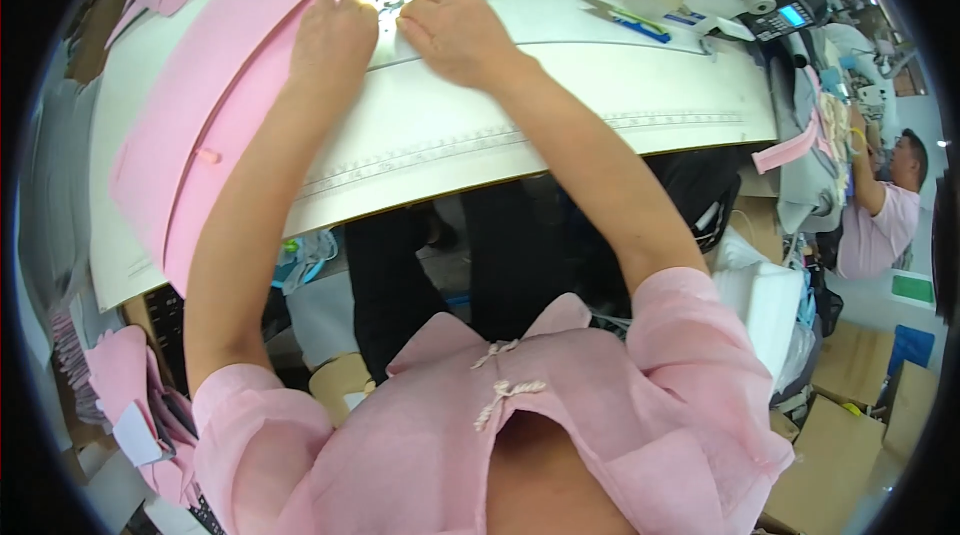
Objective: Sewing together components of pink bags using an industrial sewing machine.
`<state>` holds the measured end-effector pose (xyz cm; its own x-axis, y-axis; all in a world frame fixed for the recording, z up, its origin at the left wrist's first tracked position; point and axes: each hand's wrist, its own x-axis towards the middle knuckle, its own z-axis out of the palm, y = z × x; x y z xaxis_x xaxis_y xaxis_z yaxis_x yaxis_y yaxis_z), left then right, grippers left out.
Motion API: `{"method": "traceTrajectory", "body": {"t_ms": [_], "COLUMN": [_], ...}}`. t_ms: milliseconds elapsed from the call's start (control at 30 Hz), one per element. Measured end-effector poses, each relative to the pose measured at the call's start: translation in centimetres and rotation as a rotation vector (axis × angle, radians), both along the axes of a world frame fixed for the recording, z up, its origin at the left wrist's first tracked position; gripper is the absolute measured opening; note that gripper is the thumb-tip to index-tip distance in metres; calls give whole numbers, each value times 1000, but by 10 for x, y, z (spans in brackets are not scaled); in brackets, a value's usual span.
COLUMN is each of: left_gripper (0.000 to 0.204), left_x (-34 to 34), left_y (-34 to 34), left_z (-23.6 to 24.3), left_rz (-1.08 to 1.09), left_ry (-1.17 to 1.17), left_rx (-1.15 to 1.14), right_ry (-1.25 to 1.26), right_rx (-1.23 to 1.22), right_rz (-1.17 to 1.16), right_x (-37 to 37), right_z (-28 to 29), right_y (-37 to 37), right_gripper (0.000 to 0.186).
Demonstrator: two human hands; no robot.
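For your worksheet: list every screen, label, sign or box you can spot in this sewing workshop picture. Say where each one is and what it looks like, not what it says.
Small screen: on the grey control panel, top right of the sewing table; rectangular, glowing light blue.
Cardboard boxes: on the floor, lower right; brown, plain.
Green sheet: right edge, below the seated person; flat rectangle.
Ruler strip: printed along the white table's front edge.

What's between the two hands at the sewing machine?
Head view: a narrow gap between left hand and right hand, brightly lit and too glared to make out.
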<state>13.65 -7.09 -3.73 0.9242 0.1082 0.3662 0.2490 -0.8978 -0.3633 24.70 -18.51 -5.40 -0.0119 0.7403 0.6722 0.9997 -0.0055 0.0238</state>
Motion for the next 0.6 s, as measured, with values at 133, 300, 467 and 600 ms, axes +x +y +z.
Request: {"method": "traceTrajectory", "body": {"t_ms": [133, 300, 467, 600], "left_gripper": [14, 23, 20, 28], "left_x": [-3, -9, -7, -10], "left_y": [9, 50, 43, 9], "left_z": [1, 30, -8, -6], "left_rz": [-42, -356, -198, 109], "left_ry": [-21, 69, -142, -8], "left_rx": [-170, -259, -428, -344], "right_ry": [167, 238, 195, 178], "right_rx": [23, 11, -113, -154], "right_rz": [3, -23, -80, -82], "right_x": [-2, -1, -8, -5], "right_z": [-5, -5, -3, 0], "right_y": [4, 2, 2, -2], "right_gripper": [16, 18, 27, 26]}}
